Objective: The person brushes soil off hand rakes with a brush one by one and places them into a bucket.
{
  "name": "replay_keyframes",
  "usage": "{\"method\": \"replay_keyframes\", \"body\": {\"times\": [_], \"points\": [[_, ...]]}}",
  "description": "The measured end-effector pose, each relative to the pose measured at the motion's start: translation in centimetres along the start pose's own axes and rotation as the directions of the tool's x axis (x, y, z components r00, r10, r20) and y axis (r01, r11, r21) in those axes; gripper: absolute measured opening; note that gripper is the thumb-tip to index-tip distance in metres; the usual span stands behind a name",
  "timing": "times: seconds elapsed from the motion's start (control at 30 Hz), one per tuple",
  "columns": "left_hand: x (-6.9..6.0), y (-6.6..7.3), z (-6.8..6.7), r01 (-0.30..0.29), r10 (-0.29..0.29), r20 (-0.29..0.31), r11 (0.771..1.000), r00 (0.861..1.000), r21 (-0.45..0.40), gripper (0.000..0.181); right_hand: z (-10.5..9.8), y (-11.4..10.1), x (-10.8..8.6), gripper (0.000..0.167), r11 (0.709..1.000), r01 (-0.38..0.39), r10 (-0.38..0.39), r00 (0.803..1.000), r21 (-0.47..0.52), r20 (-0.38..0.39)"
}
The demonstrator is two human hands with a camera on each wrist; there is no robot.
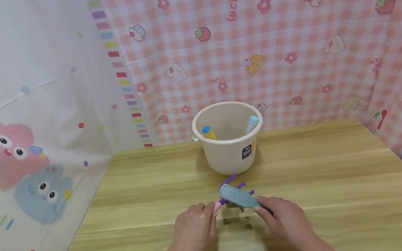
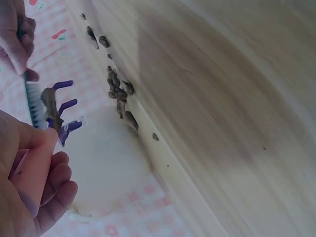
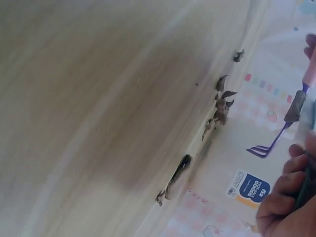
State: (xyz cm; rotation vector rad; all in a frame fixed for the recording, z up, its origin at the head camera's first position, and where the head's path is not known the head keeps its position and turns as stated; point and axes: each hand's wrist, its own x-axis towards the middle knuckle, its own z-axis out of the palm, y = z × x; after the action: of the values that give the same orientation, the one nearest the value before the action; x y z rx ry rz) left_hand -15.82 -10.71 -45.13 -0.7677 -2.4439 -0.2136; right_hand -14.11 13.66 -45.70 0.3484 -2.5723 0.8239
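Note:
My left hand (image 1: 194, 225) grips the pink handle of a small hand rake (image 1: 217, 206) with purple tines. A brown lump (image 3: 296, 106), perhaps mud, clings to the rake's purple neck in the right wrist view. From the other side, my right hand (image 1: 286, 218) holds a teal scrub brush (image 1: 237, 195) by its dark handle end. The brush lies across the rake in the head view, and its pale bristles (image 2: 35, 104) face the lump in the left wrist view. Whether bristles and lump touch, I cannot tell. Brown crumbs (image 2: 118, 91) lie on the table below.
A cream bucket (image 1: 230, 156) stands just beyond my hands on the wooden table (image 1: 334, 169). Inside it lean a yellow thing with a blue end (image 1: 208, 133) and a light blue one (image 1: 252, 124). Printed curtains (image 1: 290, 38) hang behind and at both sides.

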Motion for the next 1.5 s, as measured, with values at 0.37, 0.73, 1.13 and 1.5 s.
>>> {"method": "replay_keyframes", "body": {"times": [0.37,0.73,1.13,1.5], "points": [[-0.1,0.5,0.0,-0.044,0.044,-0.017,0.999,0.999,0.017,0.018,0.4,0.8,0.2,0.025,0.999,-0.034,0.032,0.999,-0.038,-0.038],[0.0,0.4,-0.2,0.018,-0.018,0.068,1.0,0.998,-0.004,0.02,-0.6,1.4,0.4,0.011,0.994,-0.102,0.102,0.995,-0.034,-0.005],[0.0,0.3,-0.2,-0.036,0.036,0.031,0.999,0.999,0.013,0.021,-1.2,1.0,1.0,0.023,0.99,-0.012,0.026,0.994,-0.138,0.102],[-0.1,0.6,-0.2,0.034,-0.029,0.078,0.998,0.996,-0.053,0.017,-0.7,2.0,0.7,0.014,0.986,-0.08,0.088,0.995,-0.144,0.049]]}}
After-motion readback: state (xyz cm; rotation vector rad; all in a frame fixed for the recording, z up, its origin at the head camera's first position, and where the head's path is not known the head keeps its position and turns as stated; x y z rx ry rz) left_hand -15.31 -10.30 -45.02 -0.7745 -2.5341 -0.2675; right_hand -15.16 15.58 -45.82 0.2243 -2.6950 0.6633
